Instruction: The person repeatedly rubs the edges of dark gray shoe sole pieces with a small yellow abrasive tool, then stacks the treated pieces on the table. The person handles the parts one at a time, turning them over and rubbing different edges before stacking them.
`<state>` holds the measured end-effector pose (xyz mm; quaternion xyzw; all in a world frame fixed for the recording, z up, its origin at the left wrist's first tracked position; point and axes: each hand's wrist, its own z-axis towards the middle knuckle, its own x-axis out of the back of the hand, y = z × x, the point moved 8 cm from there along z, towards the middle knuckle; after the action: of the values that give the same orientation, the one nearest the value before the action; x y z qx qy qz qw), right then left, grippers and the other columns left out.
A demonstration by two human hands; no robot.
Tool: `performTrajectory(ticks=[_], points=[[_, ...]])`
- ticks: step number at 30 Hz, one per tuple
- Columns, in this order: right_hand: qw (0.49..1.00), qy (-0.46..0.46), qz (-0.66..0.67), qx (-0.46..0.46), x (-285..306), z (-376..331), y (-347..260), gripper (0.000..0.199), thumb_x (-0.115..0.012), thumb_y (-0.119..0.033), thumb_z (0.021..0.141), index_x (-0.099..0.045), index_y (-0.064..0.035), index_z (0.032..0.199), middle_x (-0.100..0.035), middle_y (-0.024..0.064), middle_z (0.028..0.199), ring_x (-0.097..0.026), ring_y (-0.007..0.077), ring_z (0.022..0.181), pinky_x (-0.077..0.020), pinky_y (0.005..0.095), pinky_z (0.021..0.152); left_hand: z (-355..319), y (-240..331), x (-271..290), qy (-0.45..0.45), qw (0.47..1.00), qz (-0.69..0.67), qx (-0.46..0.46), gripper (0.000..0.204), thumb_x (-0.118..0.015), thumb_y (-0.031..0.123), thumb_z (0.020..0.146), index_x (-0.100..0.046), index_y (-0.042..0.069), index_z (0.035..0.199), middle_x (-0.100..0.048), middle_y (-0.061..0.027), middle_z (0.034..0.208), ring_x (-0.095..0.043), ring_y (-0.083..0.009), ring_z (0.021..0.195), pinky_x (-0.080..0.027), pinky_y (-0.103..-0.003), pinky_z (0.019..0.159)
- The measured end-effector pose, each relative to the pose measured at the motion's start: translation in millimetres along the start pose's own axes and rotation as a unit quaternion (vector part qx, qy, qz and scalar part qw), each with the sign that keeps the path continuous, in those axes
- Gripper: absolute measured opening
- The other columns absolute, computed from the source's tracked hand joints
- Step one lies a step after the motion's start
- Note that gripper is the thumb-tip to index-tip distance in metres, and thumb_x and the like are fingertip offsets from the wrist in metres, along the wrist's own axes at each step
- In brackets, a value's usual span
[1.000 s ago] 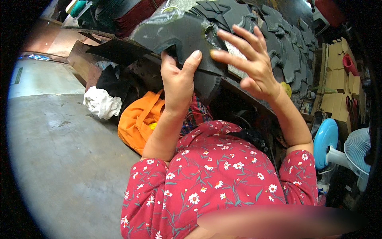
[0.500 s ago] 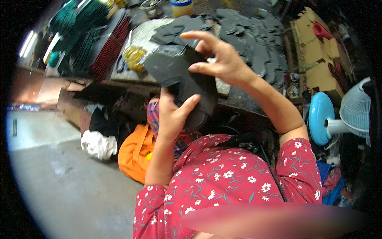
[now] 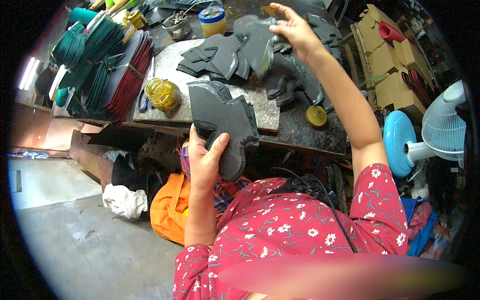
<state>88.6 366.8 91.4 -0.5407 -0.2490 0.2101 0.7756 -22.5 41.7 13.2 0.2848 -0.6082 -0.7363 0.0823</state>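
Note:
My left hand (image 3: 204,162) grips a stack of dark grey sheet cut-outs (image 3: 220,112) with notched edges, thumb on top, in front of the table edge. Up at the far side, my right hand (image 3: 295,37) pinches a single grey cut-out (image 3: 256,47), smeared by motion, between thumb and fingers. It hangs over the table between two groups of similar pieces. One fanned pile (image 3: 217,55) lies on a pale speckled board (image 3: 167,56); the other heap (image 3: 290,82) lies to its right, partly hidden by my right hand and its piece.
On the board stands a glass jar of yellow stuff (image 3: 162,95) beside blue handles (image 3: 143,102). A round yellow lid (image 3: 316,116) lies near the table edge. Behind are a blue-rimmed tub (image 3: 212,22) and a bowl (image 3: 177,27). Bundled sheets (image 3: 132,75) stand left, a fan (image 3: 442,125) right.
My right hand has moved away from the stack, up and to the right, with one cut-out in it. My left hand still holds the stack, now slightly lower. The view has shifted.

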Motion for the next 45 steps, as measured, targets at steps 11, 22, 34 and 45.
performTrajectory(ticks=[11, 22, 34, 45], points=[[0.766, 0.088, -0.636, -0.030, 57, 106, 99, 0.076, -0.077, -0.042, 0.077, -0.044, -0.0294, 0.145, -0.058, 0.0135, 0.134, -0.056, 0.0353, 0.123, -0.0479, 0.0520, 0.098, -14, 13, 40, 0.072, 0.997, -0.019, -0.024, 0.049, -0.069, 0.005, 0.089, -0.046, 0.000, 0.132, -0.062, -0.0096, 0.122, -0.059, -0.0172, 0.109, -0.044, -0.032, 0.100], [0.802, -0.264, -0.417, 0.337, -221, 7, -78, 0.034, -0.076, -0.035, 0.079, -0.074, -0.0157, 0.108, -0.067, 0.0107, 0.105, -0.061, 0.0280, 0.101, -0.0493, 0.0407, 0.089, -23, 9, 58, 0.099, 0.988, -0.117, -0.016, 0.049, -0.067, 0.005, 0.091, -0.044, 0.000, 0.134, -0.061, -0.0106, 0.122, -0.060, -0.0184, 0.110, -0.047, -0.032, 0.098], [0.731, -0.314, -0.504, 0.336, -287, -18, -97, 0.034, -0.074, -0.050, 0.073, -0.078, -0.0228, 0.094, -0.063, 0.0047, 0.120, -0.052, 0.0290, 0.116, -0.0386, 0.0476, 0.096, -34, 18, 73, 0.140, 0.984, -0.106, -0.041, 0.048, -0.066, 0.006, 0.092, -0.044, -0.001, 0.134, -0.060, -0.0106, 0.124, -0.059, -0.0179, 0.110, -0.046, -0.031, 0.099], [0.943, -0.292, -0.088, 0.133, -194, -52, -82, 0.053, -0.061, -0.046, 0.093, -0.048, -0.0148, 0.134, -0.060, 0.0122, 0.131, -0.058, 0.0299, 0.117, -0.0438, 0.0426, 0.100, -21, 13, 52, 0.122, 0.979, -0.158, -0.049, 0.051, -0.068, 0.005, 0.090, -0.043, 0.001, 0.134, -0.060, -0.0113, 0.123, -0.060, -0.0197, 0.110, -0.048, -0.032, 0.098]])
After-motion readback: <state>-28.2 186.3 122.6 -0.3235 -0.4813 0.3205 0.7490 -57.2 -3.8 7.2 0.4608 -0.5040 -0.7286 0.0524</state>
